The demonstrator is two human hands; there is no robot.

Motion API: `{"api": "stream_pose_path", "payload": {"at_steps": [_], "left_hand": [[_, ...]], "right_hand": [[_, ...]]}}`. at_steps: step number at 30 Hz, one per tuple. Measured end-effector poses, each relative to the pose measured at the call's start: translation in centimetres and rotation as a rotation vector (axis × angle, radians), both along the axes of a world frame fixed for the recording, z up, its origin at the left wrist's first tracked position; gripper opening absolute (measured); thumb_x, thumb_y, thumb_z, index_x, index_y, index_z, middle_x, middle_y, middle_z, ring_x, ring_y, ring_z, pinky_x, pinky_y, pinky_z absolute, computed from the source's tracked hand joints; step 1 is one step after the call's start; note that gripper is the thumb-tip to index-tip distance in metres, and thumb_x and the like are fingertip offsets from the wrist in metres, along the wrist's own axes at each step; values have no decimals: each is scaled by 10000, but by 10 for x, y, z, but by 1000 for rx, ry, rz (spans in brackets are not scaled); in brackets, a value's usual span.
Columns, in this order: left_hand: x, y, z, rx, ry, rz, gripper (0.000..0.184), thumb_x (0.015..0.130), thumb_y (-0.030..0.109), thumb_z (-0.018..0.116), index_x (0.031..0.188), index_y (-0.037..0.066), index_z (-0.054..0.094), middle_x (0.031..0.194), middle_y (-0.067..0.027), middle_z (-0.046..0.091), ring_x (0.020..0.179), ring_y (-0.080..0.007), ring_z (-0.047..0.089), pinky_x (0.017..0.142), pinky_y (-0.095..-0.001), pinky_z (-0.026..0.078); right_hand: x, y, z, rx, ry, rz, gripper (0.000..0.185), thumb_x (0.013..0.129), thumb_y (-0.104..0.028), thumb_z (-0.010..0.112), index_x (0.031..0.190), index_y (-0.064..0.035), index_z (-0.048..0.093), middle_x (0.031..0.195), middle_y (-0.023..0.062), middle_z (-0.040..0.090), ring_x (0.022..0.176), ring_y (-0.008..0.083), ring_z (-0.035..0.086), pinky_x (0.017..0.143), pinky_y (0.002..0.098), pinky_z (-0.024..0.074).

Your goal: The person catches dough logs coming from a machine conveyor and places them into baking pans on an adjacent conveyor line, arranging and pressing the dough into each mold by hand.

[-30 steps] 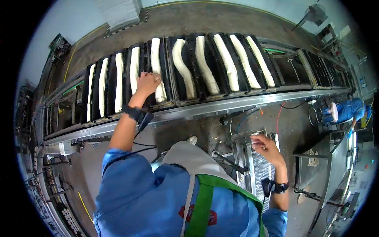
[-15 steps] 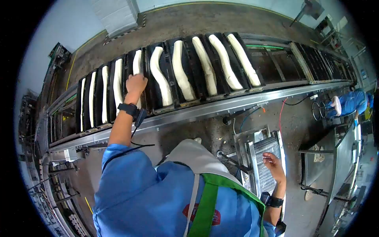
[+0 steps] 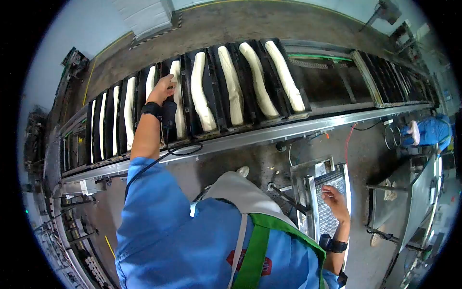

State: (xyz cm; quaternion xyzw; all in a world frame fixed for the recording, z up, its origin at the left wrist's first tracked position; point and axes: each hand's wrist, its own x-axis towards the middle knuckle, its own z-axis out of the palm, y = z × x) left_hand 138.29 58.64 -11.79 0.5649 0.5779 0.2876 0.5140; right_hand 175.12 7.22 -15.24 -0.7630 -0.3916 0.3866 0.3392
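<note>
Blue sleeve (image 3: 153,188) behind it, the left hand (image 3: 161,89) lies with bent, partly spread fingers at the upper part of a pale strip (image 3: 178,111); whether it grips the strip or only touches it, I cannot tell. Its palm partly covers the next strip to the left. The right hand (image 3: 336,204) is off to the side, fingers loosely curled and half open, nothing in it, over or just beside a metal mesh (image 3: 328,222). Both wrists wear black bands, and a black cable (image 3: 190,151) loops near the left forearm.

The touched strip lies lengthwise in its black tray, fifth from the right in a close row of trays (image 3: 210,82), each bearing one strip; several strips bend along their length. A steel rail (image 3: 245,136) runs along the near side of the row. Farther right, more dark trays (image 3: 385,82) stand past a gap. Beyond the mesh are a red hose (image 3: 348,144), a steel table (image 3: 415,195) and another person (image 3: 430,131) in blue
</note>
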Motion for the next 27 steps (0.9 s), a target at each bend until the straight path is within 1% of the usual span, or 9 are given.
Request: {"api": "stream_pose_path", "payload": {"at_steps": [5,7,8,10,16,17,19,21,27], "left_hand": [[15,6,-8,-120,156,101,544,776,387,441,1161,14,353,1097,-98,449,875,-179,452,785,-264,358],[-31,48,-74,919,847,-503,354,828,195,332,1142,41,383,1122,-138,447,981,-227,432,813,-299,342],[-20,49,-79,484,323,-220,344,825,148,305,1126,5,385,1090,-173,458,1011,-244,418,850,-308,323],[-14,38,-63,554,930,-417,337,818,145,323,1099,-24,403,1037,-174,482,973,-257,432,840,-316,332],[-83,124,-216,-72,-372,-62,429,815,283,394,1186,70,353,1184,-60,397,1058,-204,385,853,-308,301],[-26,71,-161,42,-5,-109,436,812,295,394,1186,74,360,1194,-52,388,1027,-205,404,859,-297,291],[-21,120,-238,49,-228,-155,497,792,362,407,1164,33,384,1202,-73,377,1086,-210,350,895,-332,256],[64,61,-144,75,-102,-15,493,786,330,423,1163,16,373,1201,-100,370,1097,-220,328,909,-321,238],[220,32,-105,283,-105,-187,458,780,264,438,1144,-8,372,1176,-122,370,1080,-224,337,910,-294,234]], "right_hand": [[38,6,-6,-9,31,-15,326,728,-92,554,1034,-9,476,955,78,544,845,145,514,645,238,422],[51,8,-6,62,30,-9,318,728,-95,557,1024,-5,485,950,86,544,846,152,519,637,234,426],[49,20,12,48,9,-5,296,730,-99,558,1003,-2,500,949,93,543,858,161,522,631,241,436],[65,13,9,26,-81,9,294,733,-107,556,1006,-10,507,952,109,543,846,187,540,663,261,448],[96,-31,-29,-19,-221,-37,343,719,-238,565,986,-28,520,914,139,562,819,252,548,709,321,429],[101,-39,-42,-46,-261,-38,345,720,-250,558,987,-36,520,920,143,559,834,266,541,718,329,424],[114,-62,-70,-142,-302,-100,357,716,-254,559,997,-38,515,921,147,556,852,280,531,733,338,417],[133,-82,-79,-223,-344,-141,370,712,-258,559,1007,-40,509,923,152,554,869,294,521,747,348,410],[129,-219,-116,-462,-679,-326,439,654,-254,605,1045,-102,477,1071,145,454,968,315,434,801,383,379]]}}
